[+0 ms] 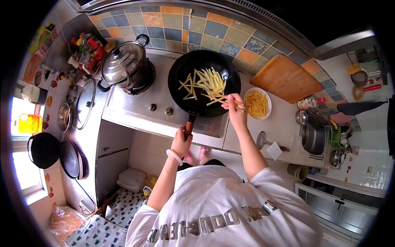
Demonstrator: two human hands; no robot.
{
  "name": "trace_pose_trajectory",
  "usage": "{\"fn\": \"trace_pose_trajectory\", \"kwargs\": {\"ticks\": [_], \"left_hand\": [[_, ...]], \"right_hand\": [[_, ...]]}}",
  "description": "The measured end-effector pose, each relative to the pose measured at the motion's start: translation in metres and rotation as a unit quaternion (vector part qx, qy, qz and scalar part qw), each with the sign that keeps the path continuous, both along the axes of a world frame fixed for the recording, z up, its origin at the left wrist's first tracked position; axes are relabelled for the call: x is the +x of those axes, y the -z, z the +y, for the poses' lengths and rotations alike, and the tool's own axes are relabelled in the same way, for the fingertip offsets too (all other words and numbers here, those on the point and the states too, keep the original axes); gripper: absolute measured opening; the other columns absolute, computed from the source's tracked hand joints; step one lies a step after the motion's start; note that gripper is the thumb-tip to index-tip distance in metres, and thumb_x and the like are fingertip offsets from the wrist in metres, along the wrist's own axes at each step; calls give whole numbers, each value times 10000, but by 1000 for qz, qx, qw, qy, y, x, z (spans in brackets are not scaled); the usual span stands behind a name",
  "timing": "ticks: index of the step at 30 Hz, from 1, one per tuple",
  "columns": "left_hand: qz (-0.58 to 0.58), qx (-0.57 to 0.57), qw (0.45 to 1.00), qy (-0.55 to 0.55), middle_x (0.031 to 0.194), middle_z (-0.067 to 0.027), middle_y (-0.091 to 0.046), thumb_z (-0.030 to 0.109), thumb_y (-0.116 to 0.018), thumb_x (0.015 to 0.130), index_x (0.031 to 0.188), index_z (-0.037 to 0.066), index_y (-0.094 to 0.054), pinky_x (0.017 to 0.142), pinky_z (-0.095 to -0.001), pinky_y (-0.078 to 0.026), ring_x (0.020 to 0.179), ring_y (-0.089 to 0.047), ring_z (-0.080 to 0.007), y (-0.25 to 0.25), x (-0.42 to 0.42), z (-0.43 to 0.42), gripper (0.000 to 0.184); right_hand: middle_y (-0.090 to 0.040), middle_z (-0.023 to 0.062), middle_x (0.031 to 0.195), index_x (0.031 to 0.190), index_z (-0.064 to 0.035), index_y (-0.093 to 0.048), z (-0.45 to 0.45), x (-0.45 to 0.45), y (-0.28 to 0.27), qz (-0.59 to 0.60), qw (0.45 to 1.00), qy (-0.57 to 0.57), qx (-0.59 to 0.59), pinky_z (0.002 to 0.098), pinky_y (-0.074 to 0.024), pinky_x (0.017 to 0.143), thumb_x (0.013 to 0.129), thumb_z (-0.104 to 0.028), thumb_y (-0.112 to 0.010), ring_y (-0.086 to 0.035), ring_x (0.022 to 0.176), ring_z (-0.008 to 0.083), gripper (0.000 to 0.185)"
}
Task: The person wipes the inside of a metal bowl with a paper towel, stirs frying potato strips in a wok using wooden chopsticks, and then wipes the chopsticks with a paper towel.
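One wok (pixel 180 76) is positioned on the stove (pixel 133 109), containing pale strips (pixel 212 80). Left hand (pixel 181 142): fingers wrapped around the wooden handle (pixel 189 127). Right hand (pixel 234 108): fingers pinching chopsticks (pixel 214 99), which extend over the wok. A plate (pixel 258 118) of yellow strips (pixel 256 103) rests on the desk (pixel 242 133), right of the wok. A lidded pot (pixel 123 64) occupies the left burner.

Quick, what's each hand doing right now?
Left hand: closed, holding the wok handle.
Right hand: closed, holding chopsticks, their tips over the wok.
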State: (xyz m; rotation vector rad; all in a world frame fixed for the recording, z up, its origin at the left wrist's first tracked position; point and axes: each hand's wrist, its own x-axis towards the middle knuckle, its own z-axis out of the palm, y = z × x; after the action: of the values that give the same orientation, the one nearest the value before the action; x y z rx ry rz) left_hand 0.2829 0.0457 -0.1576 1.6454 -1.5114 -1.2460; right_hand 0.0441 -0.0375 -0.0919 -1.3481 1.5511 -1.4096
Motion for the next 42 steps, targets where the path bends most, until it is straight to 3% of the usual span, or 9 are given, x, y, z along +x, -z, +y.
{"fn": "trace_pose_trajectory", "kwargs": {"ticks": [7, 10, 15, 19, 22, 25, 31, 34, 42], "left_hand": [[-9, -14, 1000, -7, 1062, -218, -609, 108, -616, 860, 1232, -8, -478, 872, -375, -473, 985, -605, -316, 8, -2, 0, 414], [11, 23, 1000, 4, 1161, -294, -565, 132, -587, 844, 1259, -7, -455, 936, -473, -437, 1093, -536, -454, 0, -1, -2, 458], [20, 26, 999, 0, 1148, -293, -575, 123, -584, 841, 1252, -16, -455, 938, -465, -437, 1086, -545, -448, -2, -2, -2, 454], [26, 16, 1000, -4, 1140, -289, -582, 121, -586, 835, 1247, -22, -455, 937, -459, -439, 1073, -555, -444, 1, -2, -2, 455], [21, 10, 1000, -4, 1132, -295, -579, 117, -584, 831, 1246, -23, -454, 941, -464, -434, 1085, -542, -448, -1, -3, -3, 457], [-20, -39, 999, -7, 1100, -237, -598, 82, -609, 840, 1264, -16, -466, 899, -399, -471, 1012, -596, -356, 1, -5, -3, 457], [-44, -58, 997, -34, 1127, -235, -556, 66, -590, 827, 1287, 16, -456, 904, -421, -469, 1030, -565, -365, -5, -7, -5, 482], [-40, -88, 994, -57, 1096, -278, -570, 48, -569, 794, 1251, -11, -460, 914, -489, -439, 1028, -540, -429, -14, -11, -6, 473], [-46, -78, 994, -60, 1135, -240, -564, 89, -597, 828, 1273, 39, -483, 906, -426, -466, 1037, -569, -348, -11, -5, -3, 462]], "right_hand": [[-669, 73, 806, 956, 5, -612, 10, -5, -13, 28, 999, -31, -20, 238, -497, 586, 980, -168, -549, -659, 663, 122, 186], [-677, 73, 817, 975, 2, -619, 1, 1, 0, 43, 997, -59, -6, 247, -499, 598, 976, -178, -560, -676, 699, 136, 189], [-680, 97, 819, 936, 26, -587, -7, 4, 15, 6, 999, -51, -13, 249, -524, 613, 997, -223, -530, -706, 727, 171, 262], [-672, 114, 812, 906, 28, -563, 8, -5, 3, -110, 993, 0, 49, 235, -544, 607, 1019, -253, -477, -709, 711, 195, 315], [-656, 98, 810, 938, 25, -560, 12, -17, 6, -101, 994, 9, 44, 230, -539, 599, 1014, -241, -490, -701, 699, 178, 285], [-644, 86, 808, 956, 25, -562, 18, -17, 0, -81, 996, 9, 24, 229, -536, 599, 1010, -233, -500, -694, 689, 169, 270], [-685, 88, 882, 983, 8, -588, 20, 21, -2, -78, 995, -60, -3, 248, -549, 649, 1003, -206, -516, -705, 763, 170, 227], [-692, 86, 845, 953, 7, -575, 11, 36, 17, -60, 995, -75, -4, 255, -555, 664, 1001, -205, -518, -714, 788, 181, 225], [-650, 80, 745, 877, 13, -544, 24, 3, -4, -23, 1000, -2, 14, 245, -551, 589, 1000, -199, -514, -707, 699, 166, 247]]}}
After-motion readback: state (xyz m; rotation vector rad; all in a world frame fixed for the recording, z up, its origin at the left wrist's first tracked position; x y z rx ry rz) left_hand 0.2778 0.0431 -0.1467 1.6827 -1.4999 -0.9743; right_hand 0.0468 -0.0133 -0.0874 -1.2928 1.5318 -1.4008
